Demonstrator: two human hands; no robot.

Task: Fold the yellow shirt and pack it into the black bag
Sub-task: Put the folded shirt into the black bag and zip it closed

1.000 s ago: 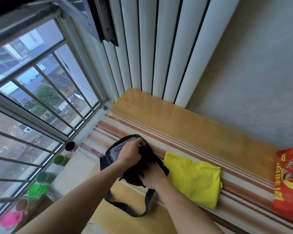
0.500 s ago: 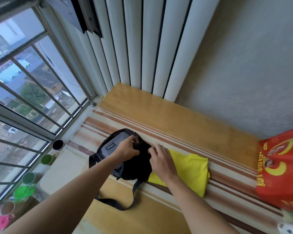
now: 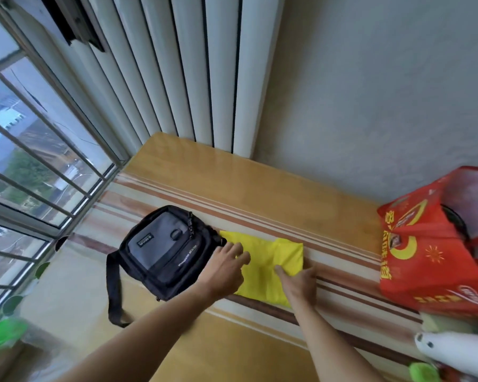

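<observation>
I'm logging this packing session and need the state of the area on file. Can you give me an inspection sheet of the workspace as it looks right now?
Surface: wooden table with a striped cloth along it.
Job's things: yellow shirt lies folded on the cloth; black bag lies beside it, touching its left edge, strap trailing toward the table's front.
Clutter: red bag at the right; a white object below it, unclear what.
Hands: left hand and right hand both rest on the shirt, fingers roughly straight.
Cables: nothing seen.
Surroundings: barred window at left, cups on its sill, white vertical panels behind, grey wall.
</observation>
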